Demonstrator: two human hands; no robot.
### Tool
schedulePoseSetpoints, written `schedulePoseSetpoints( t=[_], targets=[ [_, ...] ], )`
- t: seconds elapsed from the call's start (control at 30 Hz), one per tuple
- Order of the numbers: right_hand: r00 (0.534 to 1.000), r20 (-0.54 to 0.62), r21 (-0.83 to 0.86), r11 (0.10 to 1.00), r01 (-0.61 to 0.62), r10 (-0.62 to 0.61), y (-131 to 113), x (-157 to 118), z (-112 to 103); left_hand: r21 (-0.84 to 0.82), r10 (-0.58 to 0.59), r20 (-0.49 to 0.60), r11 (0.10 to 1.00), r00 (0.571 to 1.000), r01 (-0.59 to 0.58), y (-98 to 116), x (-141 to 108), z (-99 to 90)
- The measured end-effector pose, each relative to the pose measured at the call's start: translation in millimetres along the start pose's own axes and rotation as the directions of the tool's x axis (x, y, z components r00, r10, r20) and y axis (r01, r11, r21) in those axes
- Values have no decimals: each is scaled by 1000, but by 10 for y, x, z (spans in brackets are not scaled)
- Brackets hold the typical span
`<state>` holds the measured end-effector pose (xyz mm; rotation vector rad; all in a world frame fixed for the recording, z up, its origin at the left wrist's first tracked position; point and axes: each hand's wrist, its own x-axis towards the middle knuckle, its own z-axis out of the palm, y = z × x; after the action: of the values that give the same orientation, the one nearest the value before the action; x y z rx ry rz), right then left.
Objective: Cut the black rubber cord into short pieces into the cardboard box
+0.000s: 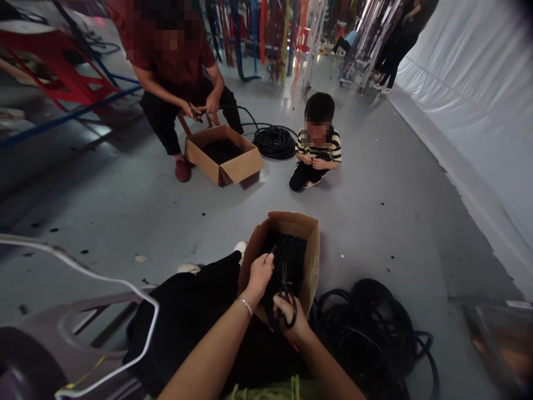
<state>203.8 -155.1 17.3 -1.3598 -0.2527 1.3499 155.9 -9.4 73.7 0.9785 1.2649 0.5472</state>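
My left hand (261, 273), with a silver bracelet at its wrist, is closed on a short dark piece that sticks up from its fingers. To its lower right, my right hand (292, 321) holds black-handled scissors (285, 289), their blades pointing up and away over the box. Beneath both hands stands an open cardboard box (313, 250), with many small black pieces (287, 250) in it. A tangle of black tubing (375, 328) lies on the floor to the right of the box.
A seated person (166, 83) works over another cardboard box (245, 165), beside a coil of black tubing (275, 141). A small child in stripes (318, 147) crouches ahead. Grey plastic chair (54, 316) at left; hanging coloured strips behind; white curtain (478, 83) at right.
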Motion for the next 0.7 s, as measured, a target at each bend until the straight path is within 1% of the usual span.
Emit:
schedulePoseSetpoints(
  t=[0.03,0.1,0.13,0.2,0.23,0.3,0.37,0.4,0.47,0.53,0.6,0.67,0.7],
  targets=[
    [999,-3,-44,998,48,-48,-58,-6,-17,43,67,-31,997,997,-65,32,21,-30],
    [994,5,-139,984,112,-113,-173,-7,-81,70,193,-104,980,976,-186,92,66,-99],
    [992,7,-181,975,127,-128,-222,-4,-124,70,235,-143,971,961,-227,113,88,-131],
    [993,5,-250,961,119,-122,-282,2,-215,82,260,-208,965,943,-248,125,124,-175],
    [995,3,-282,954,97,-100,-288,1,-256,86,241,-220,970,945,-227,116,135,-184],
    [999,-4,-340,939,39,-43,-249,-12,-312,56,145,-197,989,970,-137,78,138,-173],
    [1000,-4,-396,918,-13,12,-155,-38,-324,-9,28,-127,1000,992,-30,39,120,-141],
    [999,0,-424,905,-35,38,-96,-52,-314,-32,-17,-90,999,996,15,25,105,-124],
    [998,10,-496,867,-54,68,26,-71,-275,-55,-75,-40,996,996,72,15,76,-103],
    [999,-9,-618,785,-41,45,128,-69,-229,-75,-99,-16,992,995,98,21,55,-103],
    [1000,-21,-755,656,-10,-9,188,-48,-200,-88,-107,-5,990,994,106,33,45,-120],
    [999,-16,-842,539,8,-41,194,-21,-205,-95,-113,-10,989,994,112,41,44,-143],
    [999,-11,-862,507,17,-51,178,-9,-222,-99,-116,-19,989,993,114,43,45,-153]
  ],
)
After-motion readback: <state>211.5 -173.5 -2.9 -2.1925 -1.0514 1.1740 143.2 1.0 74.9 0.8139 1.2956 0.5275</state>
